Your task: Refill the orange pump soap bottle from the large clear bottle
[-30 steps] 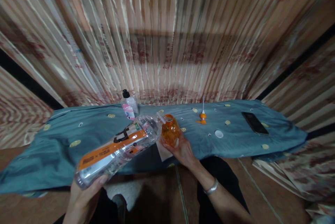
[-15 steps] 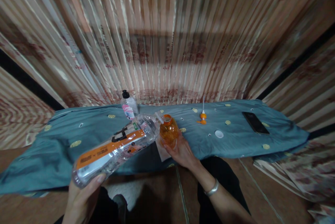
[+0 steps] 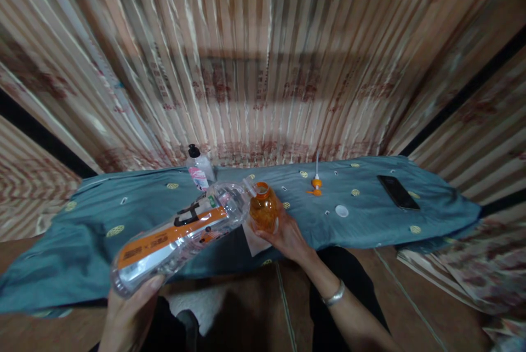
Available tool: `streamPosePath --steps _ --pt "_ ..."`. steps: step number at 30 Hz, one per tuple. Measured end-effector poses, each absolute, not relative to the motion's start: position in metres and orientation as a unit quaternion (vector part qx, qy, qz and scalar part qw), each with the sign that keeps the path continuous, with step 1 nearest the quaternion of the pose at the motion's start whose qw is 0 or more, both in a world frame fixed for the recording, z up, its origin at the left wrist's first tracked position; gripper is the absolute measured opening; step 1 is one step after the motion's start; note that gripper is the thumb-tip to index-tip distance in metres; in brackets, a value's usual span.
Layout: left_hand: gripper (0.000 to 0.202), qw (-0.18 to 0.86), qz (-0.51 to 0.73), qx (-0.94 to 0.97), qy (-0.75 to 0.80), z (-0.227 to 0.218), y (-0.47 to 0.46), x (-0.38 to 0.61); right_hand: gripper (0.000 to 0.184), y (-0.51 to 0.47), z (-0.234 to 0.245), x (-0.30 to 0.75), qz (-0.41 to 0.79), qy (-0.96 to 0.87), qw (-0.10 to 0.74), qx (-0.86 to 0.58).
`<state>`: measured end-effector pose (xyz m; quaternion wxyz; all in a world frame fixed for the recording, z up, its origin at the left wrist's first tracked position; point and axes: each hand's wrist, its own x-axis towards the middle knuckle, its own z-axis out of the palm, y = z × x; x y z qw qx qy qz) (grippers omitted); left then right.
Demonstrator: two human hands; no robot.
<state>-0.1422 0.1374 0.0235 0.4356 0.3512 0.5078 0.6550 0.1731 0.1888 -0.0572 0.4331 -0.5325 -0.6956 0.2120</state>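
My left hand (image 3: 133, 308) is closed round the base of a large clear plastic bottle (image 3: 176, 237) with an orange and white label. The bottle lies tilted, its neck up and to the right, its mouth at the rim of a small orange see-through bottle (image 3: 264, 210). My right hand (image 3: 290, 237) grips that orange bottle from its right side and holds it roughly upright, mouth open. Whether liquid is flowing between them I cannot tell. An orange pump head (image 3: 315, 185) with its white tube pointing up stands on the cloth to the right.
A clear bottle with a black cap (image 3: 199, 171) stands at the back left of the teal patterned cloth (image 3: 143, 198). A white round disc (image 3: 342, 211) and a black phone (image 3: 398, 192) lie to the right. Pale paper (image 3: 253, 242) shows under the orange bottle. Striped curtains (image 3: 263, 94) hang behind.
The view has shifted very slightly. Both hands keep their grips, and the two bottles stay mouth to mouth in nearly the same pose.
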Motion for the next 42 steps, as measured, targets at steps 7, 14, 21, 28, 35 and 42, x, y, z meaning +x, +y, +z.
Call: streamPosePath --steps 7,14,21,28,35,42 --pt "0.094 0.438 0.668 0.331 0.502 0.024 0.138 -0.140 0.082 0.192 -0.056 0.172 0.197 -0.709 0.430 -0.523" --pt "0.096 0.436 0.678 0.323 0.496 0.021 0.140 -0.142 0.088 0.193 -0.062 0.164 0.221 -0.677 0.440 -0.547" --pt "0.092 0.440 0.676 0.327 0.493 0.019 0.142 -0.145 0.080 0.195 -0.056 0.160 0.214 -0.683 0.463 -0.522" --pt "0.092 0.442 0.671 0.330 0.496 0.013 0.147 -0.158 0.078 0.195 -0.055 0.156 0.200 -0.683 0.457 -0.534" --pt "0.097 0.420 0.687 0.331 0.493 0.009 0.149 -0.157 0.085 0.192 -0.041 0.156 0.174 -0.672 0.453 -0.560" --pt "0.093 0.424 0.678 0.332 0.500 0.020 0.144 -0.149 0.086 0.192 -0.042 0.156 0.183 -0.669 0.450 -0.563"
